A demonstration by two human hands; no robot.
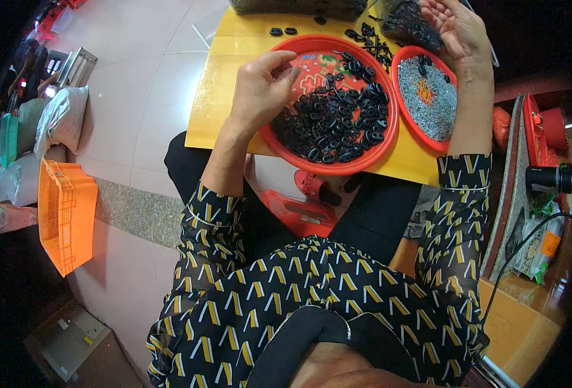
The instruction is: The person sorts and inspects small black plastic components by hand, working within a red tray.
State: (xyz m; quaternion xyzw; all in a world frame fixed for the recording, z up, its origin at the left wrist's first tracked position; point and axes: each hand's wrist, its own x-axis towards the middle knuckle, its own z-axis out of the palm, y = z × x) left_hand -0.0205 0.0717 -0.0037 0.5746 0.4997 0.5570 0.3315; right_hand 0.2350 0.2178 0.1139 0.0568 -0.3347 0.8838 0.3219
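Note:
My left hand (263, 87) hovers over the left side of a large red tray (279, 139) heaped with small black plastic parts (341, 119). Its fingers are curled together at the tips; whether a part is pinched there I cannot tell. My right hand (457, 29) is raised palm-up above a dark bag of black parts (405, 26), just beyond a smaller red tray (403, 61) holding small silvery metal pieces (431, 100). Its fingers are loosely bent and the palm looks bare. Both trays rest on a low yellow table (218, 97).
Loose black parts (282, 31) lie on the table's far side. An orange crate (66, 213) stands on the tiled floor at left, near sacks (59, 119). Red sandals (315, 187) and a red flat item lie under the table. A red container (544, 129) and clutter sit at right.

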